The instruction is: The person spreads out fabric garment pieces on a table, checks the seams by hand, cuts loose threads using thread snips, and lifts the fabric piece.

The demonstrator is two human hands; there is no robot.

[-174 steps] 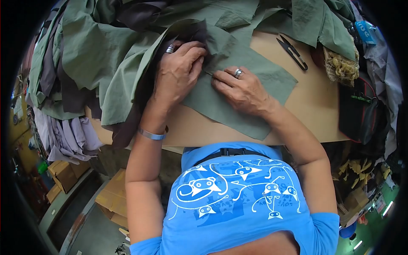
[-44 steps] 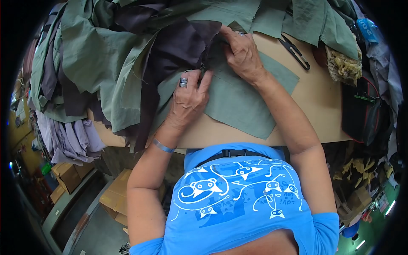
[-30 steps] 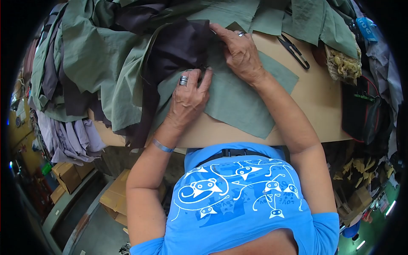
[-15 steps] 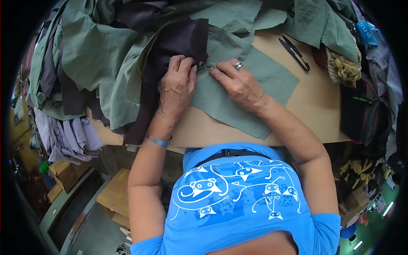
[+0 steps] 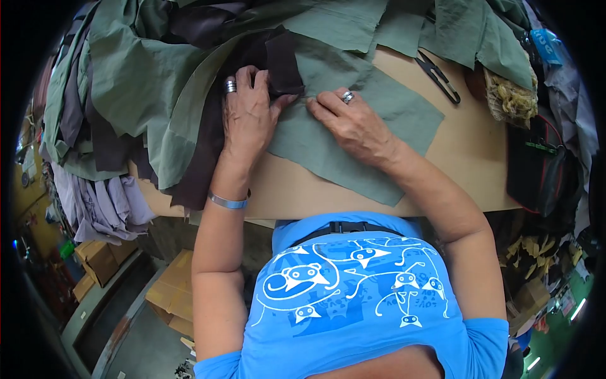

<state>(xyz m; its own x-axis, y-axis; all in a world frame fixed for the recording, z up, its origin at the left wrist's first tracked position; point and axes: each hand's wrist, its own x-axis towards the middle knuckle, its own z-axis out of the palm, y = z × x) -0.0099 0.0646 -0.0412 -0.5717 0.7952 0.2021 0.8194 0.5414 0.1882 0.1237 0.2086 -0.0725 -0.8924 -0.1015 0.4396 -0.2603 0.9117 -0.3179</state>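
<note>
My left hand [image 5: 248, 117], with a ring and a metal bracelet, lies on a dark brown cloth [image 5: 284, 60]. Its fingers are bent over the cloth, and the thumb reaches toward the cloth's right edge. Just to the right, my right hand [image 5: 356, 126] pinches at a green cloth panel [image 5: 385, 139] that lies flat on the table. A small gap separates the two hands at the cloth edges. What sits right under my fingertips is hidden.
Black thread snips [image 5: 437, 76] rest on the tan table [image 5: 476, 151]. Green fabric [image 5: 126, 76] is heaped at the left and back. Lilac cloth [image 5: 104, 205] hangs over the left edge. A dark pouch [image 5: 533, 167] sits at the right; cardboard boxes [image 5: 170, 287] stand below.
My left hand has shifted left and turned flatter, with its thumb spread out; the dark cloth has moved left with it. My right hand has barely moved.
</note>
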